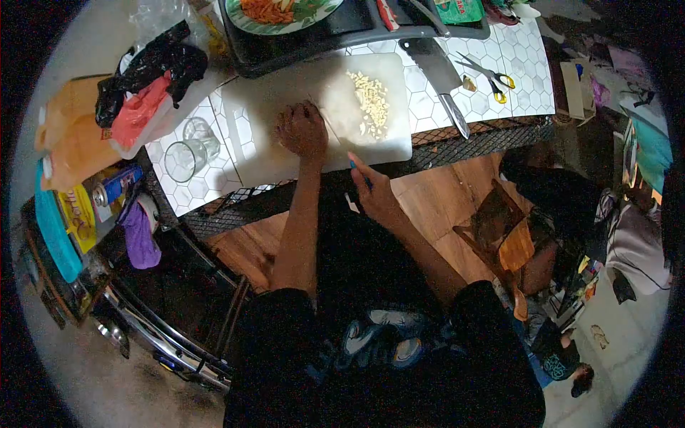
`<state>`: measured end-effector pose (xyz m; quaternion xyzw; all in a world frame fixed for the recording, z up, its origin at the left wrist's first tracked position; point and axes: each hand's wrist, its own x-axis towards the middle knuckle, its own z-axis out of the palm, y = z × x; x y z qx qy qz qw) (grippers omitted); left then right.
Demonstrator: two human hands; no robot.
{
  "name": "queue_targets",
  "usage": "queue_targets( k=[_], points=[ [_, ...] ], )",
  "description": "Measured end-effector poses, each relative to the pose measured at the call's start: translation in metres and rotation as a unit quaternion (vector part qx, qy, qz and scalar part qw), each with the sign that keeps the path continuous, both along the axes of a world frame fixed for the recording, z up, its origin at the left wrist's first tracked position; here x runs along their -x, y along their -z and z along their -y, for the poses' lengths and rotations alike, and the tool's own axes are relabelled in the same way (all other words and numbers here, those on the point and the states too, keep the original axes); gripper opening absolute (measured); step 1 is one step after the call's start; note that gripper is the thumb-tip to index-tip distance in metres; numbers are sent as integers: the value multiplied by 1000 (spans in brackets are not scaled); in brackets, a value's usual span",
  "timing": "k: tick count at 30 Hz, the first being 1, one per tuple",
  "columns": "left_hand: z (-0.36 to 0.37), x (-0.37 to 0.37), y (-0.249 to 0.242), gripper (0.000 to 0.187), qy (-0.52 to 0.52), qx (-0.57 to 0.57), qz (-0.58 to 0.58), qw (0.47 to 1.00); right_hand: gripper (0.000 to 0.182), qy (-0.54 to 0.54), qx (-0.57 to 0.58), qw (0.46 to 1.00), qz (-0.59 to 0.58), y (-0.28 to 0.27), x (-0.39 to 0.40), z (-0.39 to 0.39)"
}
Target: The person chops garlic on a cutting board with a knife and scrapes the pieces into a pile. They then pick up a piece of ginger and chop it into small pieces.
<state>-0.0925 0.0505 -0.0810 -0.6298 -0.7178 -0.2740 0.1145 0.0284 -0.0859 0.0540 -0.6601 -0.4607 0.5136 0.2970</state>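
A white cutting board [264, 153] lies before me on the counter. On its right part is a heap of small, pale chopped pieces [372, 103], perhaps garlic. My left hand [303, 130] rests on the board with its fingers curled down; whatever is under the fingertips is hidden. My right hand [374, 192] is closed around the blue handle of a knife [334, 132]. The thin blade slants over the board toward the left hand, close to its fingers, and the pale heap lies just to the right of the blade.
Right of the board lie a cleaver [434, 68] and yellow-handled scissors [492, 77]. Two glasses [187, 157] stand at the left. Behind is a dark tray [264, 60] bearing a plate [314, 25] of shredded orange food. A wooden chair [515, 246] and a person [553, 349] are at the right.
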Motion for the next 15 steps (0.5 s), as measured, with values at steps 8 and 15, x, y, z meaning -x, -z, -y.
queue_targets(
  k=[8,15],
  points=[
    [-2,2,-10,17,34,5,65,997,41,10,6,1000,-10,8,8,5],
    [0,-2,-24,16,34,79,98,991,41,10,4,1000,7,5,10,-6]
  ],
)
